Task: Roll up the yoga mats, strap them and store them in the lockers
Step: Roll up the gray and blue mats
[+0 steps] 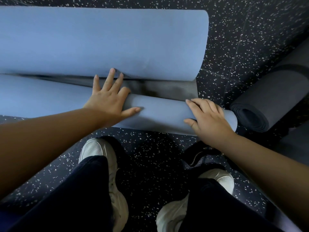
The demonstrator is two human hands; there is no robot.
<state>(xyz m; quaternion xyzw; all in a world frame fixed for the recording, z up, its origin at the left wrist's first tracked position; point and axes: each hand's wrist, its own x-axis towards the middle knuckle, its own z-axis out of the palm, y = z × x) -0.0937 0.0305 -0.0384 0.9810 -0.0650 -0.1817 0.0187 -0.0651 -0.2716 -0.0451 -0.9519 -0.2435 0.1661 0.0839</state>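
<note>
Rolling is the step I read: left hand (109, 97) and right hand (209, 118) press flat-fingered on the blue mat (160, 113) on the floor (234, 47); next, an even forward push.

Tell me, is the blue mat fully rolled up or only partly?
Only partly. The blue mat has a short roll under the left hand and right hand, while a broad stretch lies unrolled beyond it.

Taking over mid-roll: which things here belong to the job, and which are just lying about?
Job: blue mat, its roll, left hand, right hand, black rolled mat, black strap.
Lying about: nothing certain; only speckled floor and shoes.
</note>
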